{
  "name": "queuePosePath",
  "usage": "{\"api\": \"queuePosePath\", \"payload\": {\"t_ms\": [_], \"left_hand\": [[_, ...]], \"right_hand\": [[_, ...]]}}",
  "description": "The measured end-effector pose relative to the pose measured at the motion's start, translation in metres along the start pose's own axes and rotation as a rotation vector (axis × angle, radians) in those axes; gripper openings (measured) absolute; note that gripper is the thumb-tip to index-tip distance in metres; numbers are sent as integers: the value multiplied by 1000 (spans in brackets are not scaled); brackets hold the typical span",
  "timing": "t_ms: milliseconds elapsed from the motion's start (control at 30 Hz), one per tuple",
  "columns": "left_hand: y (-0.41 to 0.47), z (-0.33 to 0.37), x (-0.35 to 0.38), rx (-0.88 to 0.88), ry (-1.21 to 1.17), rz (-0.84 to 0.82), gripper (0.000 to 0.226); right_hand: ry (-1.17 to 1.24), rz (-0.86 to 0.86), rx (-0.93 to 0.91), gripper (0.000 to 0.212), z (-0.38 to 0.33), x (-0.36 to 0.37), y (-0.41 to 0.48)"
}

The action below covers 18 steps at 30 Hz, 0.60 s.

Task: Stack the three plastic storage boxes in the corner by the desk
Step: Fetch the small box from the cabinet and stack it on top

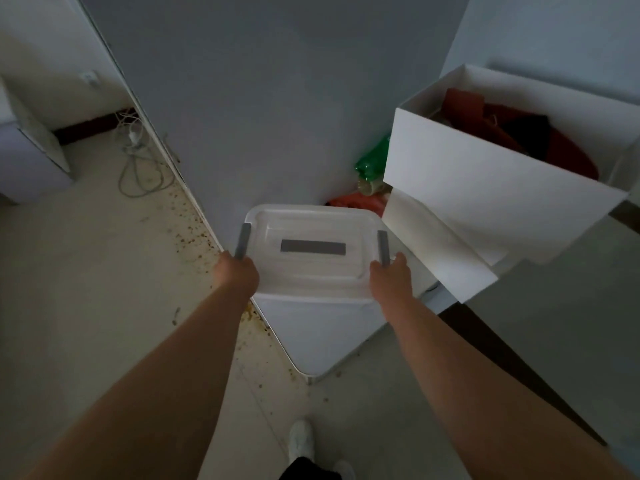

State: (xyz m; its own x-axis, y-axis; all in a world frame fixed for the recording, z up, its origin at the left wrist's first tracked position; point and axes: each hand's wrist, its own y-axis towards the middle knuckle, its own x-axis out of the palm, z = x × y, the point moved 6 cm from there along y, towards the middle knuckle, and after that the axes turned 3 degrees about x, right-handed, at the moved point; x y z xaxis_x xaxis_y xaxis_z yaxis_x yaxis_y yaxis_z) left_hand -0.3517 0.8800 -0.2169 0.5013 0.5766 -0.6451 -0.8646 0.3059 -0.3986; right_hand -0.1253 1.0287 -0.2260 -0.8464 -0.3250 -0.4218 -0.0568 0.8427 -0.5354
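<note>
Gripping lidded storage box (pixel 311 251) at both ends: left hand (pixel 236 274) and right hand (pixel 390 282) closing on grey latches.

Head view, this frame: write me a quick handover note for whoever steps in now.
Left hand: gripping the top box at its left near edge.
Right hand: gripping its right near edge.
The lidded top box rests on or just above a lower box in the corner, beside the white desk unit.
Done: at least two boxes stacked; a third is not discernible.
Left: seat the box squarely, release, confirm all three.
</note>
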Motion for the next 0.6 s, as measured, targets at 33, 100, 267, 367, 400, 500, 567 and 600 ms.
{"api": "queuePosePath", "payload": {"t_ms": [33,100,267,367,400,500,567,600], "left_hand": [[5,0,2,0,9,-5,47],[15,0,7,5,24,-26,46],[28,-2,17,-13,27,-53,43],[29,-5,19,-40,7,-64,45],[28,-7,19,-49,6,-61,47],[25,-13,18,-78,14,-42,52],[23,-19,16,-96,10,-30,54],[20,-20,14,-105,6,-26,54]], "right_hand": [[-2,-6,15,64,1,2,3],[-15,-7,27,60,4,6,10],[-12,11,40,52,9,10,22],[14,34,54,50,9,11,27],[23,37,53,50,10,11,27],[27,45,41,52,7,12,28],[18,39,22,53,4,14,27],[14,37,13,53,2,14,26]]}}
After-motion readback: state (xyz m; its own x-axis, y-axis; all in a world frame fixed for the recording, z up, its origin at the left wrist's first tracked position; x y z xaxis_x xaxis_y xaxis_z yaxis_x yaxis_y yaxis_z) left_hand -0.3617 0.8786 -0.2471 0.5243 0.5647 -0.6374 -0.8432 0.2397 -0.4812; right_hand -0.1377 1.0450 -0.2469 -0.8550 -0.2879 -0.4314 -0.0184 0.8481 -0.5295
